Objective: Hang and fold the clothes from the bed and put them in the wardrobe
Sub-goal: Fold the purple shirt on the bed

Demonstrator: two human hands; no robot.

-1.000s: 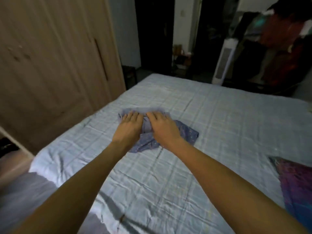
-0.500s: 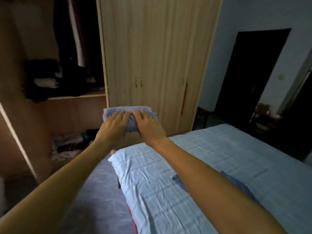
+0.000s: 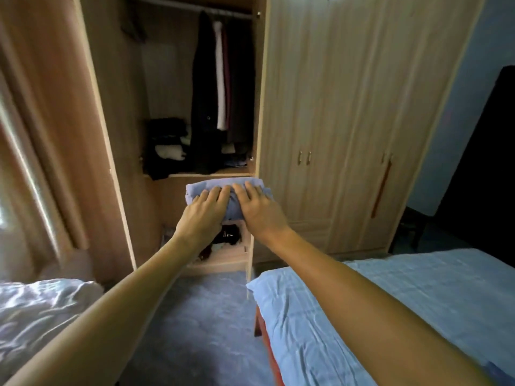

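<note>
Folded cloth: a light blue folded garment point(image 3: 225, 195) is up in the air, carried level in front of the open wardrobe compartment, just under the edge of its shelf point(image 3: 211, 174).
Left hand: the left hand point(image 3: 203, 215) lies palm-down on the left half of the cloth, fingers spread over the top; the thumb is out of sight beneath, so it is gripping the fold.
Right hand: the right hand point(image 3: 257, 208) sits right beside it on the right half, fingers flat on top, clasping the same cloth; the two hands almost touch at the middle.
Wardrobe: a pale wooden wardrobe point(image 3: 334, 107) stands straight ahead, its left section open and the doors to the right closed.
Inside: dark hanging clothes point(image 3: 214, 87) drop from a rail, and a stack of folded dark and white items point(image 3: 167, 147) sits on the shelf to their left.
Lower section: a jumble of dark things point(image 3: 227, 236) shows below the hands; too dim to tell what they are.
Bed: the bed point(image 3: 390, 307), in a light blue checked sheet, fills the lower right, well below the cloth.
Lower left: crumpled white bedding point(image 3: 36, 310), blurred.
</note>
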